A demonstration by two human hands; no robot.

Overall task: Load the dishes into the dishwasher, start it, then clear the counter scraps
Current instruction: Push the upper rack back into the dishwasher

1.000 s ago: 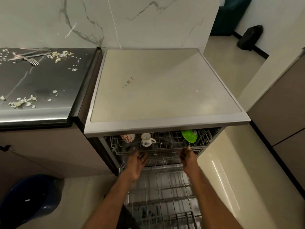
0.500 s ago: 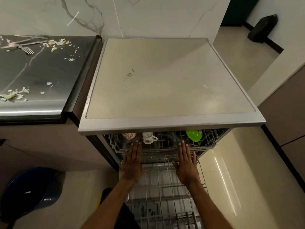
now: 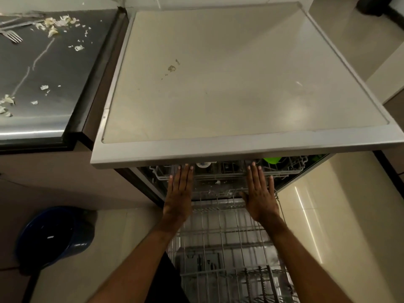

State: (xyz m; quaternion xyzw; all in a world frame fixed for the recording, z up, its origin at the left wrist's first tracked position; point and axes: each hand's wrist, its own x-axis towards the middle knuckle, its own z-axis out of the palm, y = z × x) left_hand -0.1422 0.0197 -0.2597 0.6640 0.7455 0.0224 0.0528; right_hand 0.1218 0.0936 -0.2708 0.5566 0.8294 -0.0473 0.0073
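Upper rack pushed further under the dishwasher top; left hand and right hand, fingers flat and extended, press its front edge above the extended lower rack.

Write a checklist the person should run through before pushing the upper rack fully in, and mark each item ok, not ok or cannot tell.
1. Both hands flat on the rack front: left hand and right hand lie open against the upper rack. Ok.
2. Dishes sit below the dishwasher top: white cup and green bowl are partly hidden. Cannot tell.
3. Lower rack also pushed in: it is pulled out. Not ok.
4. All cutlery loaded: a fork lies on the counter. Not ok.
5. Scraps cleared from the counter. Not ok.
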